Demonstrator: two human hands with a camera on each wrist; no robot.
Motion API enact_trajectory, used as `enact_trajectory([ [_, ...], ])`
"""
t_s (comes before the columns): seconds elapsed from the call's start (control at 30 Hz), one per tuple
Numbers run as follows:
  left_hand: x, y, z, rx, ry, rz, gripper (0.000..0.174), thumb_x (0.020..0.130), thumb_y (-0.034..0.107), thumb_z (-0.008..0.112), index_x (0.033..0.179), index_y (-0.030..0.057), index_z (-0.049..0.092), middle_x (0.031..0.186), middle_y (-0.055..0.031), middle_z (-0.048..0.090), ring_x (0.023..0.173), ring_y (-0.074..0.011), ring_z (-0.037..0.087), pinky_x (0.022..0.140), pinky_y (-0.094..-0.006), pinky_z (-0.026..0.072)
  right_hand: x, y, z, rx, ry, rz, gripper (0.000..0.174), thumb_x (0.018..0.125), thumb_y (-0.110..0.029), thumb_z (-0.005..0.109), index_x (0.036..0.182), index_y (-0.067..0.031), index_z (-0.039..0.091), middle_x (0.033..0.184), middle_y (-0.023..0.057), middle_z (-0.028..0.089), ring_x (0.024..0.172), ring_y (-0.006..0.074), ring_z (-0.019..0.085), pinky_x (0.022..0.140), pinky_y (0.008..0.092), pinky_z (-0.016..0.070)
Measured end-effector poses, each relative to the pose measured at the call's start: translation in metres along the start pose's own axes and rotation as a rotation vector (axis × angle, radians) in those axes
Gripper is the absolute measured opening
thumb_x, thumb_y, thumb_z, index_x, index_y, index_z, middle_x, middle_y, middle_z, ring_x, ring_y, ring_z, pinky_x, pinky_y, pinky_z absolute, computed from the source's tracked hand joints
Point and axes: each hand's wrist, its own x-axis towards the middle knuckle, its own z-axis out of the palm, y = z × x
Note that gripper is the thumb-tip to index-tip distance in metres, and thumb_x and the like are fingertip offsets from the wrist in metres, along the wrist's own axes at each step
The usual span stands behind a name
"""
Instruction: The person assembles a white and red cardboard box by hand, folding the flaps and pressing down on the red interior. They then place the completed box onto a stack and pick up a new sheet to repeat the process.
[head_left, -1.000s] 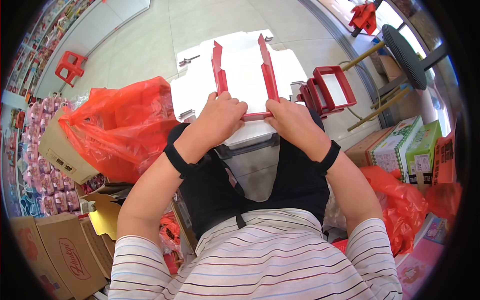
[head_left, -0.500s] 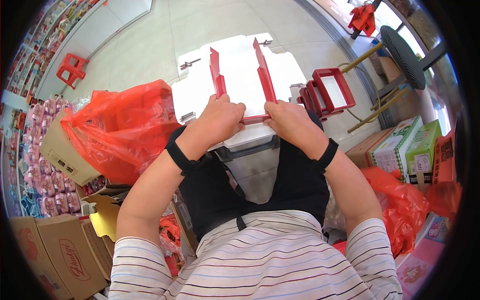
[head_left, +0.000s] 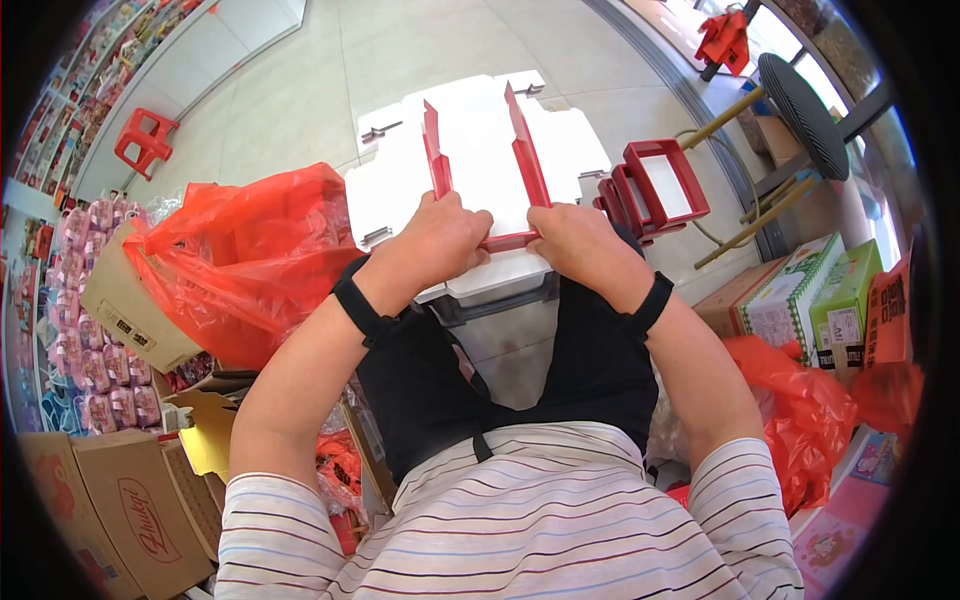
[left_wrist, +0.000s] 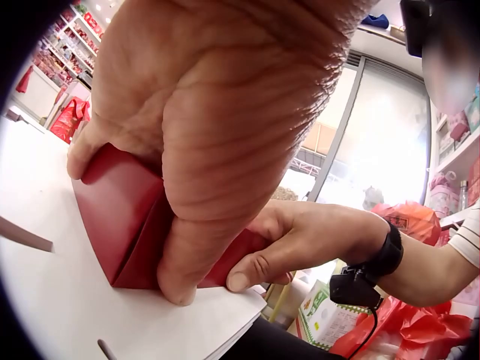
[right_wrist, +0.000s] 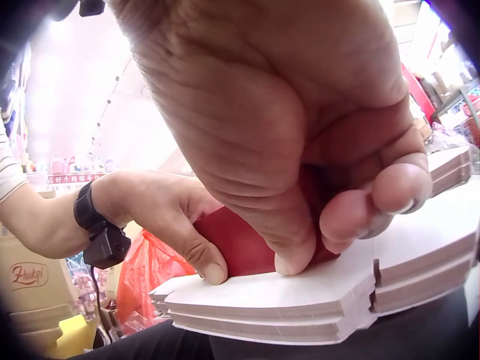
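Observation:
On a stack of die-cut white card sheets (head_left: 570, 150) lies a card box blank with its red side walls (head_left: 530, 160) folded up. Its front wall (head_left: 511, 241) stands toward the body. The left hand (head_left: 437, 232) pinches the front left corner, with thumb and fingers either side of the red card (left_wrist: 120, 210) in the left wrist view. At the opposite front corner, the right hand (head_left: 585, 243) pinches the card. The right wrist view shows that thumb pressed on the red wall (right_wrist: 244, 244), low by the top sheet. The palms hide part of both corners.
Red box trays (head_left: 665, 180) with white bottoms are grouped right of the stack. A large red plastic bag (head_left: 250, 260) bulges on the left, beside cartons (head_left: 130, 500). A round stool (head_left: 805, 115) and more cartons (head_left: 790, 290) stand at right.
The far ends of the red side walls have shifted slightly left and nearer in the head view. Both hands keep their hold at the front corners, with barely any movement.

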Motion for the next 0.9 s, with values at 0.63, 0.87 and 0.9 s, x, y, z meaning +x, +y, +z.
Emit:
enact_trajectory([
  [0.63,-0.004,0.004,0.003,-0.004,0.060,-0.009,0.027,0.089,0.033,0.080,0.094,0.0081,0.074,0.088,-0.0109,0.074,0.101,-0.0321,0.063,0.100,-0.0482,0.0442,0.003,0.001,0.000,-0.005,-0.035,0.019,0.018,0.091,-0.018,0.072,0.094,-0.0011,0.070,0.091,0.0220,0.075,0.094,0.0427,0.074,0.082,0.0526,0.0580],
  [0.87,0.008,0.011,-0.042,-0.106,0.244,-0.086,0.058,0.098,0.051,0.070,0.115,-0.0035,0.073,0.108,-0.0221,0.076,0.106,-0.0408,0.070,0.087,-0.0496,0.0545,-0.007,-0.032,0.030,0.172,-0.085,0.053,0.030,0.096,-0.019,0.062,0.119,0.0010,0.062,0.095,0.0246,0.076,0.093,0.0451,0.074,0.083,0.0560,0.0580],
  [0.9,0.012,0.014,-0.037,-0.165,0.213,-0.110,0.059,0.099,0.051,0.069,0.118,-0.0043,0.071,0.109,-0.0227,0.076,0.106,-0.0412,0.070,0.088,-0.0503,0.0542,-0.010,-0.041,0.036,0.206,-0.101,0.032,0.034,0.096,-0.019,0.062,0.123,0.0012,0.059,0.095,0.0248,0.076,0.093,0.0457,0.074,0.083,0.0564,0.0579],
])
